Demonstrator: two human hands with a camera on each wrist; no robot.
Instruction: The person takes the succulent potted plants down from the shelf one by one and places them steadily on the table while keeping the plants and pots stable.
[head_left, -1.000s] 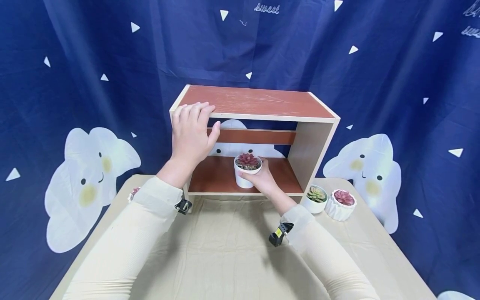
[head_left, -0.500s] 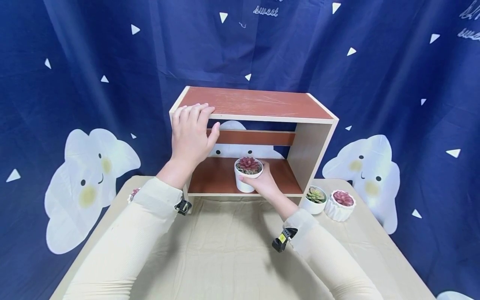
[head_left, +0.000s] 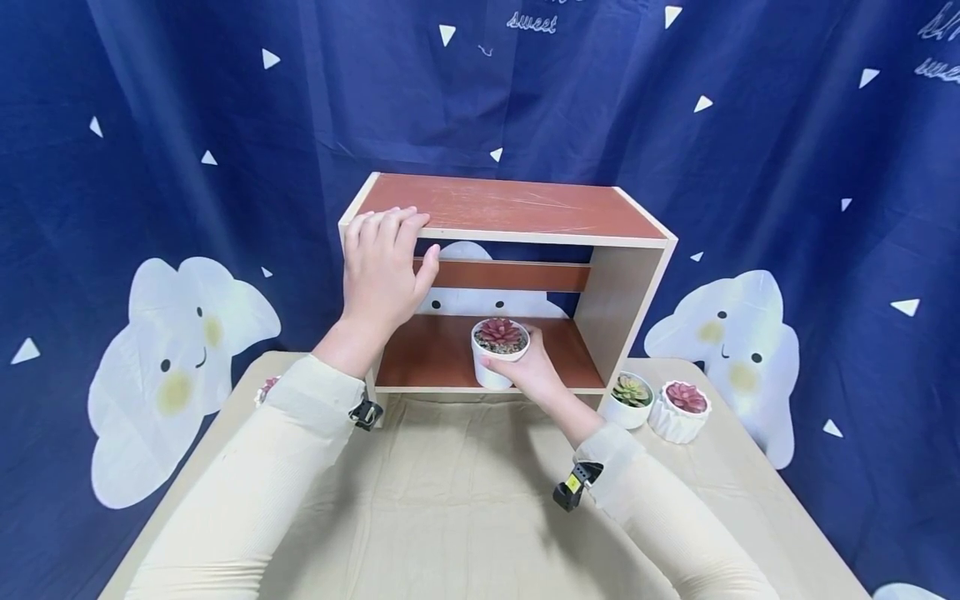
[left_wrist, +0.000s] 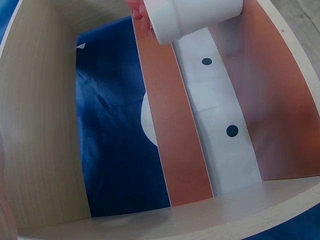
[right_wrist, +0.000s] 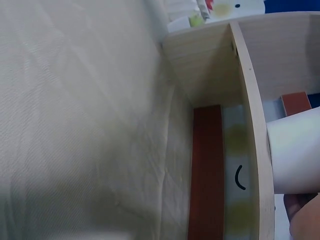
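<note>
A small wooden shelf unit (head_left: 517, 204) with reddish-brown boards stands on the cloth-covered table. Upright at the front of its lower board is a white pot (head_left: 491, 373) holding a dark red succulent (head_left: 500, 332) in gravel. My right hand (head_left: 534, 367) grips this potted succulent from the right side, thumb across the front. In the right wrist view the white pot (right_wrist: 295, 155) is by the board's front edge. My left hand (head_left: 384, 271) rests on the top board's front left edge, fingers extended. The left wrist view shows the pot (left_wrist: 200, 17) inside the shelf opening.
Right of the shelf, a green succulent in a white pot (head_left: 630, 400) and a red succulent in a ribbed white pot (head_left: 680, 412) stand side by side. Another pinkish plant (head_left: 266, 388) is partly hidden behind the left sleeve. A blue curtain (head_left: 480, 92) hangs behind.
My right hand has drawn the potted succulent slightly toward me and a little right, to the lower board's front edge. The left hand has stayed in place.
</note>
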